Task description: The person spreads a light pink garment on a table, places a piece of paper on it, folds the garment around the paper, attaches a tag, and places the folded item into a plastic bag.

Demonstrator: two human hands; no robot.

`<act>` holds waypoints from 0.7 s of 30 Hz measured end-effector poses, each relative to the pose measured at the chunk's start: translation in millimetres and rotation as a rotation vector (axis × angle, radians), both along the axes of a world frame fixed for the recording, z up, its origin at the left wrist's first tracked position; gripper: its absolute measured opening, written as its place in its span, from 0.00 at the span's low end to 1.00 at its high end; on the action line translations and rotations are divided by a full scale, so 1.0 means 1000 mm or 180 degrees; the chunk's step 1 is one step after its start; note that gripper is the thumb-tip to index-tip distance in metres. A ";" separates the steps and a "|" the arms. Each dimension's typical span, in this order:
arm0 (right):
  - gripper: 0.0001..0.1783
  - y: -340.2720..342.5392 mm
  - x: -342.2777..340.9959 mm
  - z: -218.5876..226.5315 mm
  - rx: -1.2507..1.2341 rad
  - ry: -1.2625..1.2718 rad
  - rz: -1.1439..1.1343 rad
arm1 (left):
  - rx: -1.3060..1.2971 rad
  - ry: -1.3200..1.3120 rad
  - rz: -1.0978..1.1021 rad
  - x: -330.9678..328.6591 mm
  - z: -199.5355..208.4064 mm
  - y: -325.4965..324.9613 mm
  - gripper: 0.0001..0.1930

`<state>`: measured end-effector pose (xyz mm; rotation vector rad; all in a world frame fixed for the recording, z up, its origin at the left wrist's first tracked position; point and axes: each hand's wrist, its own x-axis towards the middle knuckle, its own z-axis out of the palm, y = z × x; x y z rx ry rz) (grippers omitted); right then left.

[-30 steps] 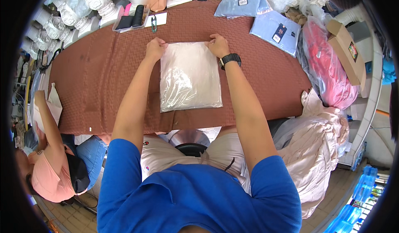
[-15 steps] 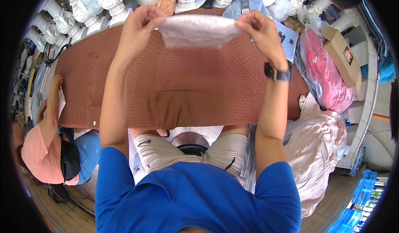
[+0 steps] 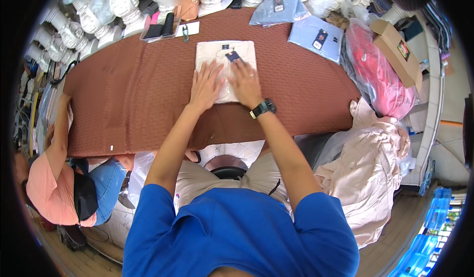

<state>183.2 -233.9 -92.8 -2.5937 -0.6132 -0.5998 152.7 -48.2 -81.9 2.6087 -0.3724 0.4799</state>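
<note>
A folded pale pink shirt (image 3: 228, 93) lies flat on the brown cloth-covered table in front of me. It has a dark tag (image 3: 232, 55) near its collar end. My left hand (image 3: 207, 85) rests flat on the shirt's left half with fingers spread. On its right half lies my right hand (image 3: 245, 83), also flat, its fingertips close to the tag. I wear a dark watch (image 3: 262, 108) on the right wrist. Neither hand grips anything.
Folded blue shirts (image 3: 316, 37) with tags lie at the table's far right, beside a bagged red bundle (image 3: 377, 74) and a cardboard box (image 3: 395, 49). Small scissors (image 3: 185, 33) and a clear tray (image 3: 153, 32) sit at the far edge. Pink cloth (image 3: 365, 178) is heaped at my right. A co-worker (image 3: 54, 183) sits left.
Both hands held the pale shirt up by its edge at the far side. Now it lies on the table, released, with my hands nearer me and flat on top.
</note>
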 end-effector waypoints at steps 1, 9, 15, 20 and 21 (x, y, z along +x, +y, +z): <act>0.28 0.006 -0.005 -0.007 -0.0145 0.0021 -0.0094 | 0.0173 0.0206 0.0054 -0.004 -0.008 -0.007 0.26; 0.28 0.000 -0.008 -0.007 0.0075 0.0317 -0.0034 | 0.0103 0.0103 0.0006 -0.003 -0.019 -0.007 0.27; 0.31 -0.025 0.017 0.023 0.1408 0.1407 -0.1203 | -0.2524 0.0732 0.1060 -0.007 -0.022 0.030 0.31; 0.27 -0.029 0.011 0.045 0.3232 0.3295 -0.0534 | -0.3086 0.1599 0.0727 -0.014 -0.004 0.040 0.37; 0.26 -0.031 0.004 0.051 0.3737 0.3641 -0.0332 | -0.3415 0.1870 0.0565 -0.022 0.006 0.036 0.37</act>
